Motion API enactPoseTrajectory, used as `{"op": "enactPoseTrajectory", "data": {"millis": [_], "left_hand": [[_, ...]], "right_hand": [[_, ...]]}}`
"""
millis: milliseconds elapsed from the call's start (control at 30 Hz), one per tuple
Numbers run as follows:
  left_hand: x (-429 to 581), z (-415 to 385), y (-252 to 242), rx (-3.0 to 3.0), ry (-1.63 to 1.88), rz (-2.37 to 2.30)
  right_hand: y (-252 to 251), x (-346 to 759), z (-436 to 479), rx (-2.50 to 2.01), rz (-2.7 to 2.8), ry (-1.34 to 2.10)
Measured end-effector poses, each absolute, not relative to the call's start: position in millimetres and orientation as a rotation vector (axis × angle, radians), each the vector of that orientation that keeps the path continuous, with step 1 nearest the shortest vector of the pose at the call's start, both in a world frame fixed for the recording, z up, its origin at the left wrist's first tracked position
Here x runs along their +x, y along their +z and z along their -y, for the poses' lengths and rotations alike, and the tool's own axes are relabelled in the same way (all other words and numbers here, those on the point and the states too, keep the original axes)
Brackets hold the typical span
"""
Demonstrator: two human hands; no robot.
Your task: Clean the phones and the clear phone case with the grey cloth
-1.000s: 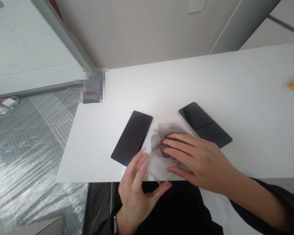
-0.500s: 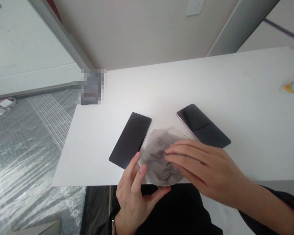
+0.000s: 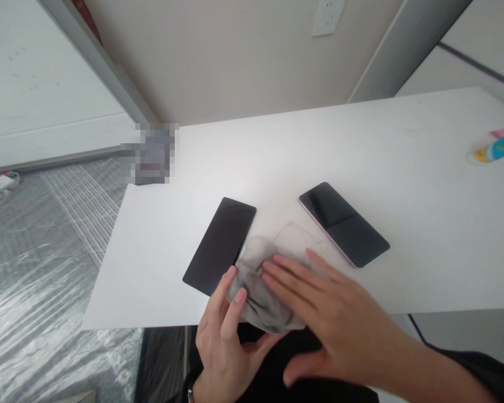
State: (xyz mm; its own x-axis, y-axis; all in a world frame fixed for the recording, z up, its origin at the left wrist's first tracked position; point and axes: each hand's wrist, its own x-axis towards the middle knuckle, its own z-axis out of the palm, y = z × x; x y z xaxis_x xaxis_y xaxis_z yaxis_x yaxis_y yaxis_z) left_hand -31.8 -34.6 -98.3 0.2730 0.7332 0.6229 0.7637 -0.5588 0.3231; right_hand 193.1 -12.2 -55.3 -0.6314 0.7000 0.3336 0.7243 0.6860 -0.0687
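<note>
Cloth [image 3: 260,296], grey and crumpled, lies at the counter's [image 3: 424,224] near edge over a clear phone case [image 3: 296,238]. Right hand [image 3: 331,319] presses it with flat, spread fingers; left hand [image 3: 227,336] pinches its left side. Dark phone [image 3: 220,244] sits just left, pink-edged phone [image 3: 343,223] right. Bare counter stretches beyond.

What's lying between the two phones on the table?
In the head view, a clear phone case lies between the black phone and pink-edged phone, partly under a grey cloth pressed by the right hand.
</note>
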Motion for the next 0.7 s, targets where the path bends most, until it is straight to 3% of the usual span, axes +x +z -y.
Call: {"op": "enactPoseTrajectory", "data": {"millis": [700], "left_hand": [[-25.6, 31.5, -108.8, -2.274, -1.205, 1.483]], "right_hand": [[-51.8, 196.0, 14.4, -1.121, 2.454, -0.149]]}}
